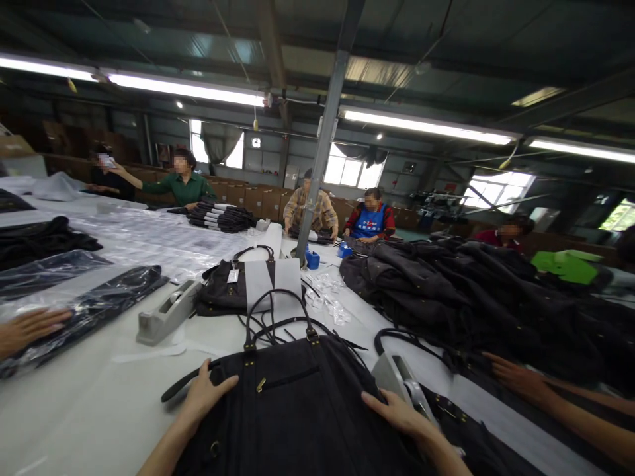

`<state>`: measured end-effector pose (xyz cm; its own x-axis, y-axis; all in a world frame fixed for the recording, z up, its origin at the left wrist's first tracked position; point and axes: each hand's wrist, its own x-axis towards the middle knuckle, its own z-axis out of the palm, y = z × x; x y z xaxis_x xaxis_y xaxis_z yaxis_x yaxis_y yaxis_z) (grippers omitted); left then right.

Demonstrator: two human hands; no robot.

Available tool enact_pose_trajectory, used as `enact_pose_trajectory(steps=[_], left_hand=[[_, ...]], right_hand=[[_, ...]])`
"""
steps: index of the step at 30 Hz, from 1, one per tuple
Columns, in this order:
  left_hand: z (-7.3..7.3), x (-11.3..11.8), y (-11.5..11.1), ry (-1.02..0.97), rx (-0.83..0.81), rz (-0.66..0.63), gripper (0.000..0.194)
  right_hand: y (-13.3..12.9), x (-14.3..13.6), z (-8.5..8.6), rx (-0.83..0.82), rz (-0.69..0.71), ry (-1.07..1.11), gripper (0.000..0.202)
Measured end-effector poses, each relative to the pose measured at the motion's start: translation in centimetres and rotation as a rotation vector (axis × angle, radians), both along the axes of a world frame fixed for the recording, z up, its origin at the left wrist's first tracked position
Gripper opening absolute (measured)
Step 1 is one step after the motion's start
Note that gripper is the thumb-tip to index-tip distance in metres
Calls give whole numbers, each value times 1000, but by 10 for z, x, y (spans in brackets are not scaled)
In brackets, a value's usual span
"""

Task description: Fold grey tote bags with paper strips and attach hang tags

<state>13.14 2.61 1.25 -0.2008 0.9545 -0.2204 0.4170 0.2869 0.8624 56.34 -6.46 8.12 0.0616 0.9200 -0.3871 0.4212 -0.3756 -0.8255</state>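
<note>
A black fabric handbag (297,403) with dark looped handles and a short front zip lies before me on the white table. My left hand (206,393) grips its left upper edge, thumb on the front and fingers by a dark strap end. At the opposite edge, my right hand (397,411) holds the bag's side, its fingers partly hidden. Beyond it lies a second black handbag (223,289) with a white tag and a pale paper strip (260,285) across it. A grey tape dispenser (169,314) stands left of that bag; another tape dispenser (404,383) is beside my right hand.
A co-worker's hand (34,329) rests on plastic-wrapped bags at left. Another co-worker's arm (540,390) reaches over black bags at right, near a large pile of black bags (476,291). A metal post (317,158) rises mid-table; several people work beyond.
</note>
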Motion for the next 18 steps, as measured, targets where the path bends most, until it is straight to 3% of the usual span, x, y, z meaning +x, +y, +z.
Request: enact_pose_trajectory(steps=[2,4,6,8,10,13,15,16,18], left_hand=[[30,10,5,-169,6,-72,88],[56,16,9,-250,197,-163,75],[63,13,14,-192,364,-166,68],[46,3,19,-54,349,-111,67],[10,-10,23,93,226,-118,68],[-39,-24,24,261,202,-190,65],[-46,-27,25,389,226,-233,61],[-40,-26,27,461,239,-247,55],[-15,-20,37,587,304,-235,46]], right_hand=[[14,-7,-18,74,-19,-108,46],[22,-7,-40,156,-107,-165,47],[21,-1,-61,206,-198,-217,49],[14,7,-77,207,-256,-259,52],[7,12,-87,189,-269,-276,53],[2,13,-90,194,-243,-279,55],[2,11,-89,204,-241,-283,57],[3,11,-89,202,-243,-282,57],[4,10,-89,195,-246,-276,56]])
